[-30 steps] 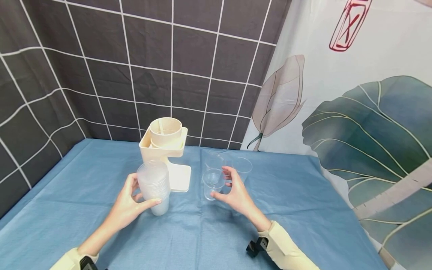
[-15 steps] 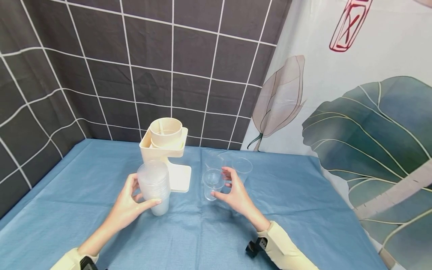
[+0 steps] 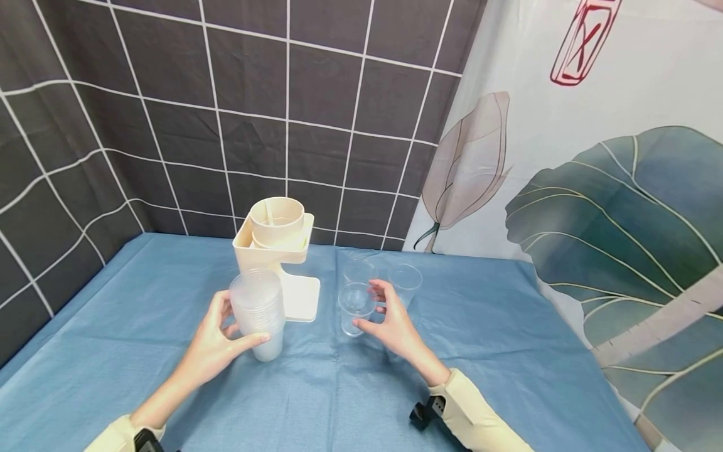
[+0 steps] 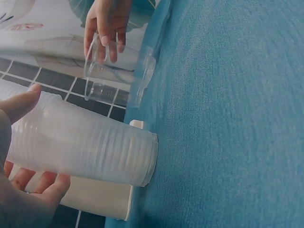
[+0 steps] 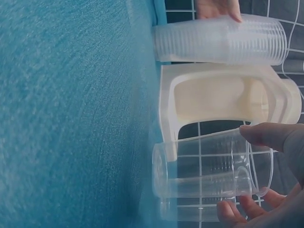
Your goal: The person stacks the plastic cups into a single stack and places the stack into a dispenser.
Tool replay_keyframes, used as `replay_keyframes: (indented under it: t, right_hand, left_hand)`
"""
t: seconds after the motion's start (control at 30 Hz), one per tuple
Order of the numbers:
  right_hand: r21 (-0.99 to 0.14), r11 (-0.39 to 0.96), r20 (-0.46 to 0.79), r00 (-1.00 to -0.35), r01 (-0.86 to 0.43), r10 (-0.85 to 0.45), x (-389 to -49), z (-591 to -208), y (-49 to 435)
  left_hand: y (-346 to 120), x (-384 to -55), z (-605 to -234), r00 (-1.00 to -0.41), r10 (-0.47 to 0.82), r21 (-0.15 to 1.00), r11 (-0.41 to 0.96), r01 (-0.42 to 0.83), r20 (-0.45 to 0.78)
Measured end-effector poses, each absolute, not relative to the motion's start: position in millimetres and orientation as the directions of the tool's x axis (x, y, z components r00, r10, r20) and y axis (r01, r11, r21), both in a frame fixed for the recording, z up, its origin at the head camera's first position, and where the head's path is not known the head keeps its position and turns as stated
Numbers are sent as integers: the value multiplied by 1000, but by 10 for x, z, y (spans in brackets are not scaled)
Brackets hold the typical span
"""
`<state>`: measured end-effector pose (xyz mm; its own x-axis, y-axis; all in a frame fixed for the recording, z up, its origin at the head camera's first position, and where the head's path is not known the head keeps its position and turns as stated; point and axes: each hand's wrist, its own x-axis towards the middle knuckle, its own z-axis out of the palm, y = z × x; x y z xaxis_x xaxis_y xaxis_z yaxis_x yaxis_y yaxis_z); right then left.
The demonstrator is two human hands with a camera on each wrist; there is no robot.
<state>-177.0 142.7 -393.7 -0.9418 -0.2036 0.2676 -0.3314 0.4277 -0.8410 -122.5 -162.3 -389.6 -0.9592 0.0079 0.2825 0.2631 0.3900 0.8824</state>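
Note:
A tall stack of nested translucent plastic cups (image 3: 261, 314) stands upright on the blue cloth. My left hand (image 3: 217, 342) grips its left side, thumb across the front and fingers behind, also visible in the left wrist view. To the right, a single clear plastic cup (image 3: 350, 320) stands upright, held by my right hand (image 3: 395, 321) between thumb and fingers; in the right wrist view the thumb (image 5: 266, 135) presses near its rim. Behind that cup are two more clear cups, one at the back left (image 3: 357, 269) and one at the back right (image 3: 408, 276), partly hidden by my right fingers.
A cream holder (image 3: 302, 298) with a round cup-shaped top (image 3: 278, 220) stands behind the stack. Blue cloth (image 3: 497, 351) covers the table, and a dark gridded curtain (image 3: 322, 94) and a leaf-print curtain (image 3: 621, 220) hang behind it.

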Motion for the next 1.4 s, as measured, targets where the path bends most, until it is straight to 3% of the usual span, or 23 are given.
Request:
replay_keyframes:
  t: [1.4]
  right_hand:
    - [-857,379,289,-935,-348,-206,-1679,-3846,1443]
  left_hand:
    - [-1616,-1227,-3899,-958,8,880,393,265,285]
